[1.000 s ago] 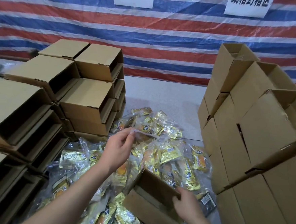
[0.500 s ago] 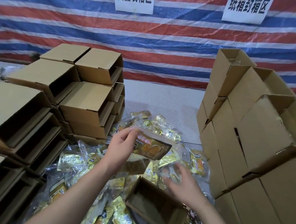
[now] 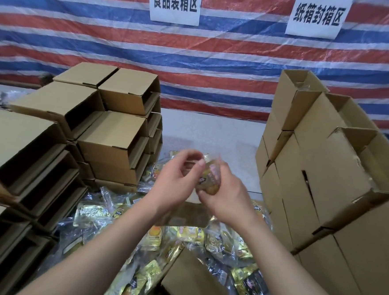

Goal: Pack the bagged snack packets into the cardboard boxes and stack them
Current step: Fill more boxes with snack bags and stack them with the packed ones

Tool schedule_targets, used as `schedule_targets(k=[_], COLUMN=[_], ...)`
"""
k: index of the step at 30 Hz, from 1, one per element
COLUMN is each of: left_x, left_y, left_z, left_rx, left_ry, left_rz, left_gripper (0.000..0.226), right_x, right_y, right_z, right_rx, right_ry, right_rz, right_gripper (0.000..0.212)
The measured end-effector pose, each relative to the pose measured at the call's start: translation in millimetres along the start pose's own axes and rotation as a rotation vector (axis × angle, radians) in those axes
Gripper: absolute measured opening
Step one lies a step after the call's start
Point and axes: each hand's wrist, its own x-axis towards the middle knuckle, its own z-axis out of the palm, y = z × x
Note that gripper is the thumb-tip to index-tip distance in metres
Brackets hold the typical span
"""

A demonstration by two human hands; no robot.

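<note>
Both hands hold one clear bag of snack packets [image 3: 209, 178] lifted above the pile. My left hand [image 3: 175, 180] pinches its top edge, and my right hand [image 3: 224, 195] wraps its lower right side. A heap of gold and yellow bagged snack packets [image 3: 183, 234] covers the table below. One small cardboard box [image 3: 193, 283] lies on the heap near the bottom middle, untouched by either hand.
Stacks of cardboard boxes with open sides [image 3: 111, 141] fill the left. Taller stacks of cardboard boxes [image 3: 324, 179] stand on the right. A striped tarp [image 3: 218, 57] with two paper signs hangs behind. Bare table [image 3: 208, 134] shows between the stacks.
My left hand lifted a bag of packets from the pile. My right hand left the small box and came up to grip the same bag. The view tilted upward.
</note>
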Motion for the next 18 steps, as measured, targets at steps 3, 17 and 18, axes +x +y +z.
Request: schedule_targets(k=[3, 17, 18], left_x=[-13, -51, -52], left_y=[-18, -27, -29], left_z=[-5, 61, 62], left_rx=[0.007, -0.674, -0.643], left_ry=[0.244, -0.21, -0.195], left_rz=[-0.107, -0.546, -0.55], left_gripper=[0.026, 0.05, 0.05], right_x=[3, -15, -17], right_y=[9, 10, 11], right_z=[-9, 20, 23], right_rx=[0.278, 0.685, 0.533], right_ry=[0.076, -0.083, -0.043], right_rz=[0.121, 0.39, 0.349], right_gripper=[0.042, 0.036, 0.048])
